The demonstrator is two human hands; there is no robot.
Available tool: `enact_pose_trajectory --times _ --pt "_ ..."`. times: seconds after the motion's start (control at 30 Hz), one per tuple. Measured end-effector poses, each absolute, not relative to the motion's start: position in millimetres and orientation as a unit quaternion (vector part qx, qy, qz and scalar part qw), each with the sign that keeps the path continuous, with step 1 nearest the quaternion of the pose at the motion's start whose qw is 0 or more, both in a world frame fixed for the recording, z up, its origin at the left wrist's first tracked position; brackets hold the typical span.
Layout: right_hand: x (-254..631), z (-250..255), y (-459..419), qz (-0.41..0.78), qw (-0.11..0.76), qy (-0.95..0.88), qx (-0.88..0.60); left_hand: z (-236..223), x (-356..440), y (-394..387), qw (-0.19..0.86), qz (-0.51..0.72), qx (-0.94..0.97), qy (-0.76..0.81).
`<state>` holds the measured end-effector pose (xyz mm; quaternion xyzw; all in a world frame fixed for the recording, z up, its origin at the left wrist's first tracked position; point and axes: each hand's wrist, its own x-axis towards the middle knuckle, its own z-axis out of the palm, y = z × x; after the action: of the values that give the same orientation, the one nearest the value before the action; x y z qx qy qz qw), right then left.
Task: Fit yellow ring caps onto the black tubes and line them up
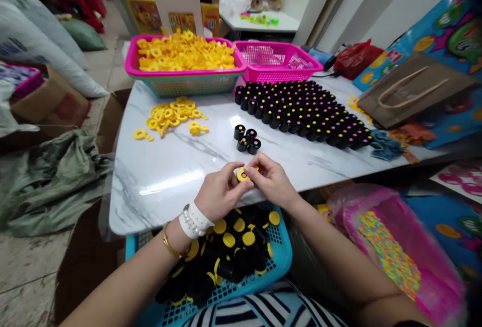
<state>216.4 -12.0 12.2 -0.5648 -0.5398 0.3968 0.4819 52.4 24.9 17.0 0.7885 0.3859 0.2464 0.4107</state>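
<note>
At the table's near edge, my left hand [220, 191] and my right hand [270, 179] close around one yellow ring-shaped piece [242, 172] with a dark, pink-dotted middle. Both thumbs press at its rim; what lies beneath it is hidden by the fingers. Just beyond my hands stand several short black cylinders [247, 138] with pink or yellow dots inside. Loose yellow rings with tabs [169, 116] form a small pile to the left. In my lap, a blue basket [286, 259] holds black cylinders with yellow caps [228, 239].
Rows of black cylinders [301, 106] fill the table's right side. Behind stand a pink basket heaped with yellow rings [184, 53] and another pink basket [278, 71]. A brown paper bag [414, 88] leans at right. Below right, a pink tub [425, 251] holds small colourful pieces.
</note>
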Motion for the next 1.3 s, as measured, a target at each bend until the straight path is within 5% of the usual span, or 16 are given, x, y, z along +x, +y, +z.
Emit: enact_pose_trajectory --times 0.2,0.4,0.93,1.07,1.3 --pt "231.8 7.9 -21.8 0.564 0.536 -0.393 -0.490 10.9 52.5 15.7 0.324 0.260 0.829 0.375" --pt "240.8 21.8 -1.1 0.675 0.326 -0.452 -0.483 13.8 52.7 27.3 0.349 0.196 0.843 0.360" --pt "235.1 28.8 -2.0 0.652 0.207 -0.537 -0.493 11.9 56.0 13.4 0.267 0.169 0.853 0.414" --pt "221.8 35.6 -7.0 0.512 0.246 -0.601 -0.562 12.5 60.9 19.2 0.256 0.152 0.857 0.421" --pt "221.4 27.2 -26.2 0.569 0.277 -0.580 -0.513 17.3 51.5 2.5 0.183 0.112 0.874 0.435"
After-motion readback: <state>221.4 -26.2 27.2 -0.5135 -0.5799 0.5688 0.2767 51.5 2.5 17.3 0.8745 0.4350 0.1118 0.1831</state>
